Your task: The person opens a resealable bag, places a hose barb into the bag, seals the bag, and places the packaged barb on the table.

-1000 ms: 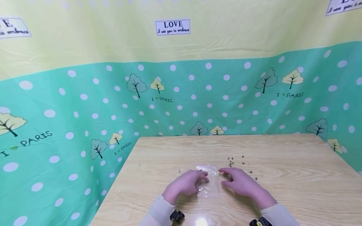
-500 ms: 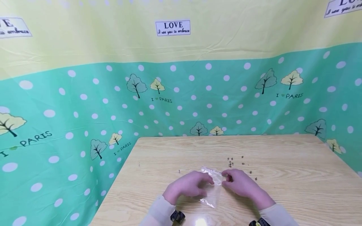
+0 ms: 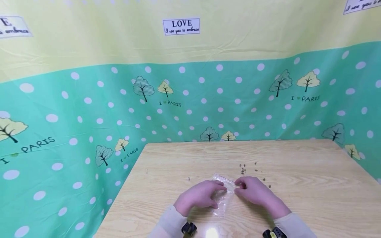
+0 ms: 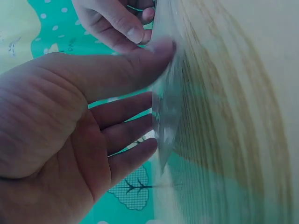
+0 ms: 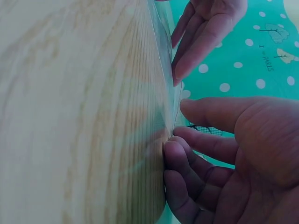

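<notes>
A clear plastic zip bag [image 3: 219, 201] lies on the wooden table between the two hands, slightly turned. My left hand [image 3: 200, 194] is over its left side, fingers extended and thumb apart; in the left wrist view the fingertips touch or nearly touch the bag [image 4: 168, 114]. At the upper right corner of the bag is my right hand [image 3: 255, 191]. In the right wrist view its thumb and index fingertip stand apart beside the bag's edge, while the other fingers [image 5: 180, 158] bend loosely against the table. Whether the bag holds anything cannot be made out.
Several tiny dark pieces [image 3: 242, 171] lie scattered behind and to the right of the right hand. One small piece [image 3: 189, 178] sits beyond the left hand. A green and yellow patterned cloth [image 3: 178, 99] hangs behind the wooden table [image 3: 166, 158].
The bag has turned and shifted to the right. My left hand has moved rightward over it, and my right thumb and index finger have drawn closer together at its corner.
</notes>
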Demonstrator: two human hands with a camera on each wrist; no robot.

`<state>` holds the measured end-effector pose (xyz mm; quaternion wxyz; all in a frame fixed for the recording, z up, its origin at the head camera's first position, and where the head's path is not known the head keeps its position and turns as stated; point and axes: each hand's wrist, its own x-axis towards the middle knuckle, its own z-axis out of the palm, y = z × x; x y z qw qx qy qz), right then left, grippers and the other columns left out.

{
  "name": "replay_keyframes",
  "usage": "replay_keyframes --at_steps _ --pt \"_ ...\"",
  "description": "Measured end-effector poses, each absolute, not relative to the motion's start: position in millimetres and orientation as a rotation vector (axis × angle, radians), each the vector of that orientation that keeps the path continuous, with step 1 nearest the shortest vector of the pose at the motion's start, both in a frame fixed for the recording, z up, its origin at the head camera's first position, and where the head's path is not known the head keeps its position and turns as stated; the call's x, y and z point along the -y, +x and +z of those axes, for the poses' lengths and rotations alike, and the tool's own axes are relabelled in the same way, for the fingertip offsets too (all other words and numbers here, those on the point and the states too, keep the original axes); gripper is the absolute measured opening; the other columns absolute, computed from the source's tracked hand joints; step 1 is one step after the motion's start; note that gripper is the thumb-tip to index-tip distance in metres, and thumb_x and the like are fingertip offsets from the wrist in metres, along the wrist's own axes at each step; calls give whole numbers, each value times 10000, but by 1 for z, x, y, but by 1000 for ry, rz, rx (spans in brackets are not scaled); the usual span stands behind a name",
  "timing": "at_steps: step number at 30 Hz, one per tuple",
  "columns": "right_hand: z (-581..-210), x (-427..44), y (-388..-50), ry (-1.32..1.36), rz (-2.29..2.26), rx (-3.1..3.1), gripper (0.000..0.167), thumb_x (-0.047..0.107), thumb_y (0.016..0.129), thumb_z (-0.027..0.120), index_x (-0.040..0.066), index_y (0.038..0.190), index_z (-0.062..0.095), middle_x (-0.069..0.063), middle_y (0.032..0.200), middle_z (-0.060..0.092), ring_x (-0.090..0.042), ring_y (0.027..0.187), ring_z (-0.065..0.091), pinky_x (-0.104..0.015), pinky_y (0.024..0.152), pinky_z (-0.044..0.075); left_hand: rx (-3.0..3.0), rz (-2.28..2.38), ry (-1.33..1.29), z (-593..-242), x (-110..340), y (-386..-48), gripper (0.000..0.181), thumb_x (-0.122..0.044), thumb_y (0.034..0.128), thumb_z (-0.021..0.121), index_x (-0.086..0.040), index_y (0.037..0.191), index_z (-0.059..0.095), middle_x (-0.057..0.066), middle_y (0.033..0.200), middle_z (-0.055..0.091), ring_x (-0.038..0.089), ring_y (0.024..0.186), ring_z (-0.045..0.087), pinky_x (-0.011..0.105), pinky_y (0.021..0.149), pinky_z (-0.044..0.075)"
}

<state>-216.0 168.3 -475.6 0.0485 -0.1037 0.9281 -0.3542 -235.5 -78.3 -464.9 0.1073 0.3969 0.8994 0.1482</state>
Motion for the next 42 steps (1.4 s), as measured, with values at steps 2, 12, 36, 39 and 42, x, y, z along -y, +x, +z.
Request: replay_keyframes --at_steps 2,12,36,39,42 --pt "-475 -168 -216 -310 -1081 -2833 348 179 921 819 26 1222 737 30 880 633 -133 783 570 -332 714 538 -2640 436 1168 -466 78 -235 700 -6 807 879 -200 1450 683 -31 1547 593 151 1422 548 323 1192 441" --pt "-476 -166 -215 -268 -1088 -2839 231 132 875 843 63 1061 723 14 815 583 -154 718 532 -308 647 487 -2614 395 1262 -466 80 -237 922 308 688 637 -222 1440 691 -109 1502 619 140 1485 483 317 1235 371" --pt "-474 -159 -210 -191 -1040 -2862 195 185 856 868 117 885 689 31 769 601 -147 694 543 -309 643 483 -2619 360 1222 -468 77 -234 1020 281 693 689 -255 1555 584 -129 1598 518 132 1538 400 382 1275 318" --pt "-475 -159 -210 -193 -1017 -2874 195 193 859 867 136 843 681 43 764 612 -143 701 552 -328 663 494 -2647 375 1193 -466 77 -235 963 261 718 705 -232 1539 601 -110 1606 516 132 1527 418 354 1263 337" --pt "-475 -159 -210 -199 -992 -2887 200 205 863 866 145 826 678 52 772 622 -139 713 557 -341 684 504 -2675 374 1173 -465 76 -234 730 81 862 781 -186 1521 617 -70 1602 532 140 1502 458 323 1247 357"
